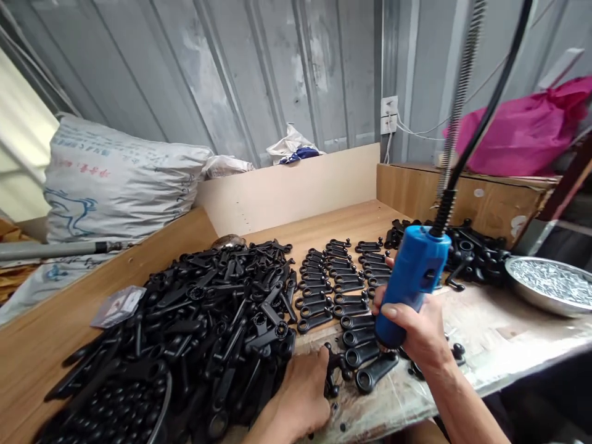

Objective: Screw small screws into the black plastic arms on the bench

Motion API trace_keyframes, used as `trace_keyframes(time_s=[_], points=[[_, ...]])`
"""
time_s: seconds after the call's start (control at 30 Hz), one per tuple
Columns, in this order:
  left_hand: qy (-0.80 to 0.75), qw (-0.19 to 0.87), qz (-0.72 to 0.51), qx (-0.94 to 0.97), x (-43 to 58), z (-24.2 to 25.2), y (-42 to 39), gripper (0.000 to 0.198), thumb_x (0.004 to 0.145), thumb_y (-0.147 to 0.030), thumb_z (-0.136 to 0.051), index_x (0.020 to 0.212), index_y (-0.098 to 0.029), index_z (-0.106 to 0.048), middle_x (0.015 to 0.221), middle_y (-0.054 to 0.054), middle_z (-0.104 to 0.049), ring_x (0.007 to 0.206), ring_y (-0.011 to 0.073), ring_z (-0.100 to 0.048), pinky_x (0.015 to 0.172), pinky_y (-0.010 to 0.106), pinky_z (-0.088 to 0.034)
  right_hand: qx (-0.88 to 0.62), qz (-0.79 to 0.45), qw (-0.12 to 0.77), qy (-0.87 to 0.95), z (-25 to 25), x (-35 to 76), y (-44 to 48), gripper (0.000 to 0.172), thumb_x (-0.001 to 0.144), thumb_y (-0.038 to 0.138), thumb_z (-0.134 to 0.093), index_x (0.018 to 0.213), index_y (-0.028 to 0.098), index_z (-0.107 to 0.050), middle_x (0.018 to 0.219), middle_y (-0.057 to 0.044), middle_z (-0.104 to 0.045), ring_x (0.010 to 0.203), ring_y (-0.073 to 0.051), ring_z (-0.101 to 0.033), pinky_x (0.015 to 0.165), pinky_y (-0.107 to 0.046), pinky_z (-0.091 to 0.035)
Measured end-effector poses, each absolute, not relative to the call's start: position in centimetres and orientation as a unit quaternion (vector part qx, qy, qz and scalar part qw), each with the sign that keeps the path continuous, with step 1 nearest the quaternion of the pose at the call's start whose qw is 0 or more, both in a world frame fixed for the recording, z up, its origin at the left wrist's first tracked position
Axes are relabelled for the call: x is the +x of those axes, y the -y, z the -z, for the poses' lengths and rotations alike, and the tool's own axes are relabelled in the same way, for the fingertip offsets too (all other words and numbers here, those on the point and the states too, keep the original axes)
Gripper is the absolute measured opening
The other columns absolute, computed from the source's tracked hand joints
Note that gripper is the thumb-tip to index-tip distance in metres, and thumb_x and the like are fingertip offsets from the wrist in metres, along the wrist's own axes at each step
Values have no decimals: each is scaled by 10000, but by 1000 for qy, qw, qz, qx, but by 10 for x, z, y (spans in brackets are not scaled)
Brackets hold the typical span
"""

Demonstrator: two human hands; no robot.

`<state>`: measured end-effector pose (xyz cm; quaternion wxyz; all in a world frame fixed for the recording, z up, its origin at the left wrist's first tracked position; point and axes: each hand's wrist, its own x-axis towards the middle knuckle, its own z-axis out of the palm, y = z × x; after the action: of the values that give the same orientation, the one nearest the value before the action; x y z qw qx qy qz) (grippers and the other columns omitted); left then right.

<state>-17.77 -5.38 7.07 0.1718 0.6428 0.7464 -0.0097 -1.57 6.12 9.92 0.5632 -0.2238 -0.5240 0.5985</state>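
My right hand (423, 327) is wrapped round a blue electric screwdriver (411, 265), held upright and slightly tilted over the worktop, its lower end hidden from view. A black cable and a coiled spring run up from its top. Low in the middle, my left hand (303, 391) is closed at a black crank handle (333, 370) with a round knob; its fingertips are partly hidden. Between and beyond the hands, black crank handles (346, 283) lie in rows, many with ball knobs. Left of my left hand spreads a large heap of black crank arms (217, 308).
At the lower left, a container holds black ball knobs (120, 407). A metal bowl (531, 296) of small screws stands at the right. More black handles (472, 246) are piled behind the screwdriver. A wooden board (296, 197) edges the back; a white sack (115, 179) leans at left.
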Motion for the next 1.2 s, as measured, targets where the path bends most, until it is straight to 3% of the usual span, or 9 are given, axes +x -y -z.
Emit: trace_keyframes(time_s=[0.2,0.37,0.5,0.6,0.77,1.0,1.1,1.2], points=[[-773,149,55,615,-176,-79,59,582,574,-82,-469,1156,-92,-489,1010,148,-638,981,359,-579,802,441,-451,-250,-587,574,514,-111,-12,-56,342,530,355,-749,739,165,-556,615,12,-575,543,-127,-481,492,-241,-385],[-792,142,73,589,-168,-83,64,684,571,-59,-461,1254,-89,-432,1107,163,-606,1055,367,-540,859,463,-415,-279,-568,579,514,-114,-7,-50,354,488,350,-753,708,163,-549,579,29,-546,519,-111,-442,471,-223,-365],[-806,146,54,572,-160,-83,67,605,570,-15,-426,1168,-72,-503,979,193,-641,987,396,-567,818,493,-402,-282,-565,575,520,-113,-6,-49,353,496,354,-745,723,165,-553,589,32,-545,526,-111,-441,489,-226,-366],[-823,171,-15,541,-167,-78,67,503,542,-44,-491,1033,-108,-576,925,162,-655,952,385,-575,814,472,-394,-283,-565,570,525,-110,-7,-49,363,498,363,-745,736,166,-555,593,34,-533,532,-115,-440,494,-233,-357],[-799,305,-230,464,-193,-63,67,363,450,-156,-608,813,-166,-616,801,8,-665,833,254,-592,724,313,-440,-283,-573,556,531,-105,-12,-47,368,509,377,-739,751,169,-556,605,32,-530,536,-118,-433,494,-238,-347],[-717,385,-504,287,-211,-49,78,367,482,-324,-624,804,-168,-541,675,-23,-605,639,149,-549,636,286,-440,-267,-585,543,540,-107,-19,-47,362,508,362,-747,760,165,-577,587,26,-535,513,-113,-425,467,-229,-347],[-700,391,-550,235,-212,-54,81,373,472,-390,-617,765,-192,-499,598,-31,-563,549,135,-519,569,292,-429,-256,-592,555,525,-108,-22,-49,377,504,323,-754,812,173,-598,582,30,-541,504,-114,-432,460,-225,-351],[-713,397,-499,291,-195,-74,82,383,591,-517,-587,771,-182,-540,564,-9,-535,534,141,-503,544,309,-428,-216,-624,565,494,-110,-23,-45,432,488,275,-764,889,223,-611,630,52,-563,528,-111,-468,482,-211,-385]])
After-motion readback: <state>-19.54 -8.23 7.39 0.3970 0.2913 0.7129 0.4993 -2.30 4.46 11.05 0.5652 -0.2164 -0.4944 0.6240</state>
